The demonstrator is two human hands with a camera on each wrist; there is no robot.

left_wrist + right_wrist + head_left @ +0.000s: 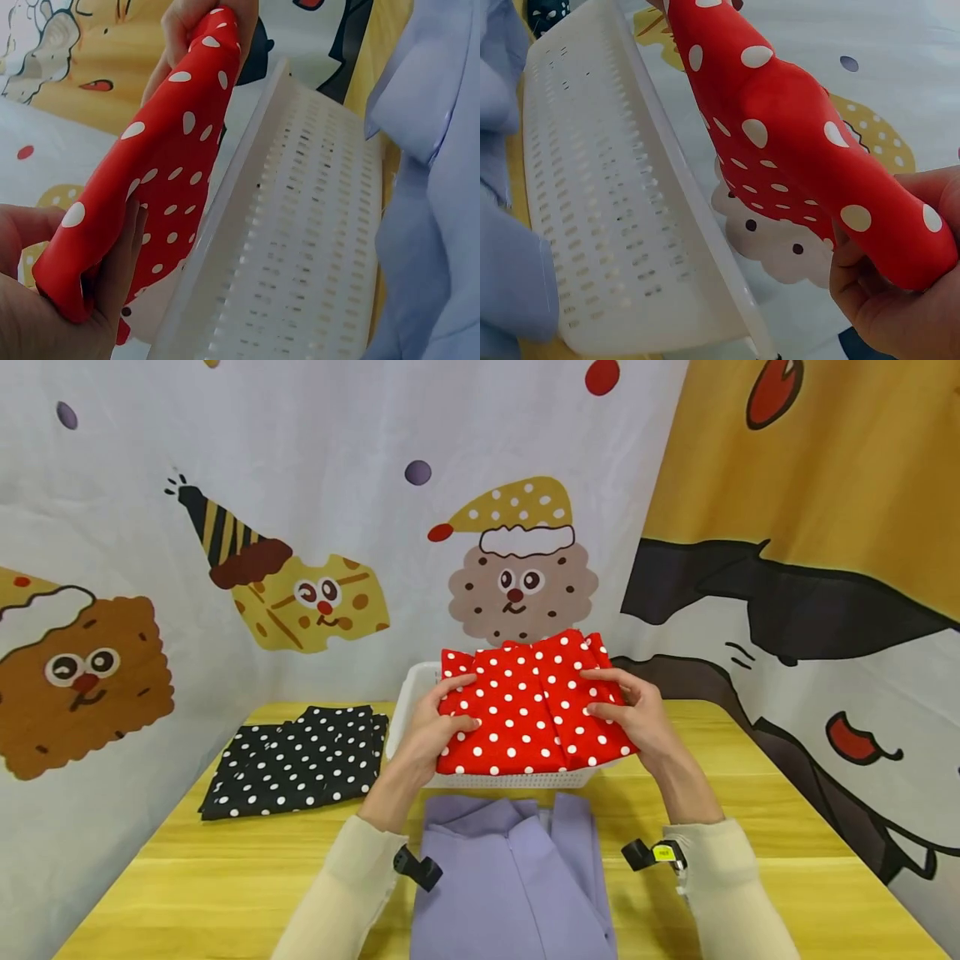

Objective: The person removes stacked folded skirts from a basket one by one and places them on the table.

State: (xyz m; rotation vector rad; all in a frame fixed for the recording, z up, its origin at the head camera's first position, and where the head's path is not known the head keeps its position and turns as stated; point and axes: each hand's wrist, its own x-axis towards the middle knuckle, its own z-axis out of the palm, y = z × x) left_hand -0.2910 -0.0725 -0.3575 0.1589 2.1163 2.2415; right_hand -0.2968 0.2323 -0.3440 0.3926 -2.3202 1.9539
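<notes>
Both hands hold up a folded red cloth [525,710] with white polka dots, over the white perforated plastic basket [517,780]. My left hand [432,727] grips its left side, thumb on the near face. On the right side, my right hand [633,714] pinches the cloth the same way. In the left wrist view the left hand [45,300] has the folded edge between thumb and fingers. The right wrist view shows the right hand [900,277] wrapped around the other end, with the basket wall [607,187] beside and below the cloth.
A folded lavender garment [510,877] lies on the wooden table [787,860] in front of the basket. To the left of the basket lies a folded black cloth with white dots [300,764]. A curtain [337,427] printed with cartoon figures hangs behind the table.
</notes>
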